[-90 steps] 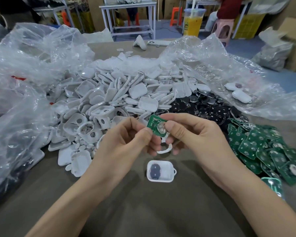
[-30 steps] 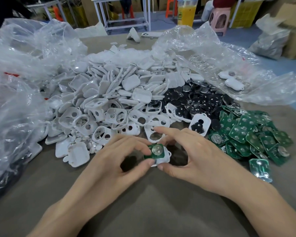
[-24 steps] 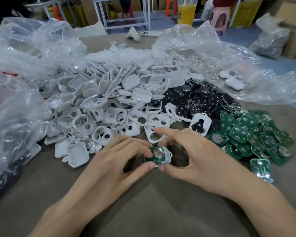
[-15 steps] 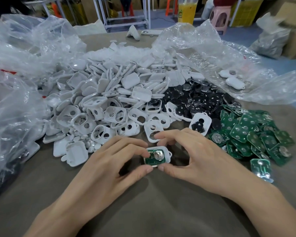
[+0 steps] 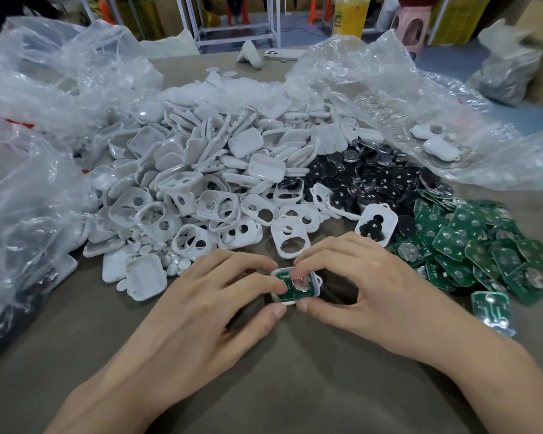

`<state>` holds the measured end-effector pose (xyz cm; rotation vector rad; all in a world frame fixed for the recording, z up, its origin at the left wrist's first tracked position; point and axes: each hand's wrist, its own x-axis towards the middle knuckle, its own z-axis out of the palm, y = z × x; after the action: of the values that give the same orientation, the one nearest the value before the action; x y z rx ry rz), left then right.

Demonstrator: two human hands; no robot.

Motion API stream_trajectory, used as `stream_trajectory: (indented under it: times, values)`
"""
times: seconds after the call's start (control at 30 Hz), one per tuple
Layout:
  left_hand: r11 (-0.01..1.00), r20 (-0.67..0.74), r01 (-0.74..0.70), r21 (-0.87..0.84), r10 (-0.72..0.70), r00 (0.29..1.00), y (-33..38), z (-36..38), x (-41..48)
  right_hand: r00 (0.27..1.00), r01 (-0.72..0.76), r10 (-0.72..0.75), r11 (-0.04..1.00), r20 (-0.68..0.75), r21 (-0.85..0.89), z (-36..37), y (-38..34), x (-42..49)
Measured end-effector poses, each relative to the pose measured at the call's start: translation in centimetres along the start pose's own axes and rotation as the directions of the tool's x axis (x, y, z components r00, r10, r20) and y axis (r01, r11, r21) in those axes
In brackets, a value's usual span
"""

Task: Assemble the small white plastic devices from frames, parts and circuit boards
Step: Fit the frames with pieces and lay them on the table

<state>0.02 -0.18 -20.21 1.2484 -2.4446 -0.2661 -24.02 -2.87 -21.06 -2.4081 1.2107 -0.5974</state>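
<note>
A small white plastic shell [image 5: 316, 286] lies on the brown table with a green circuit board [image 5: 295, 289] sitting inside it, a round silver contact showing on top. My left hand [image 5: 207, 305] pinches the shell's left side between thumb and fingers, with a fingertip on the board. My right hand [image 5: 367, 286] pinches the right side, thumb at the near edge and forefinger on the board's top. A heap of white frames and covers [image 5: 201, 189] lies behind, black round parts [image 5: 373, 180] to its right, green boards [image 5: 477, 245] at the right.
Crumpled clear plastic bags [image 5: 35, 126] crowd the left side and the far right [image 5: 420, 98]. Two finished white devices [image 5: 439, 148] lie on the right bag. A white frame holding black parts [image 5: 375, 223] lies just beyond my right hand. Bare table [image 5: 295, 386] lies near me.
Earlier both hands held the green board up over a shell on the table. They lowered it into the shell, and the board now lies flatter inside, with fingertips on top of it.
</note>
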Motion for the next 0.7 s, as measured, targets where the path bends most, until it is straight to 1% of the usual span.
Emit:
stream_trajectory:
  times: [0.07, 0.2, 0.27, 0.5, 0.7]
  values:
    - [1.000, 0.002, 0.005, -0.007, -0.005, 1.000, -0.11, 0.08, 0.01, 1.000, 0.004, -0.004, 1.000, -0.007, -0.010, 0.05, 0.03, -0.05]
    - [0.991, -0.016, 0.093, -0.094, -0.095, 0.995, -0.26, 0.20, -0.12, 1.000, -0.018, 0.018, 1.000, -0.014, 0.000, -0.02, 0.07, -0.22]
    - [0.987, -0.017, 0.112, -0.117, -0.115, 0.993, -0.27, 0.30, -0.21, 1.000, -0.024, 0.024, 1.000, -0.016, 0.006, 0.00, 0.09, -0.20]
    - [0.980, 0.002, 0.132, -0.146, -0.133, 0.991, -0.31, 0.40, -0.26, 0.999, -0.026, 0.027, 0.999, -0.038, 0.033, 0.14, -0.14, 0.22]
    - [0.983, -0.002, 0.126, -0.136, -0.127, 0.992, -0.26, 0.35, -0.26, 0.999, 0.025, -0.025, 1.000, -0.048, 0.016, 0.19, -0.33, 0.48]
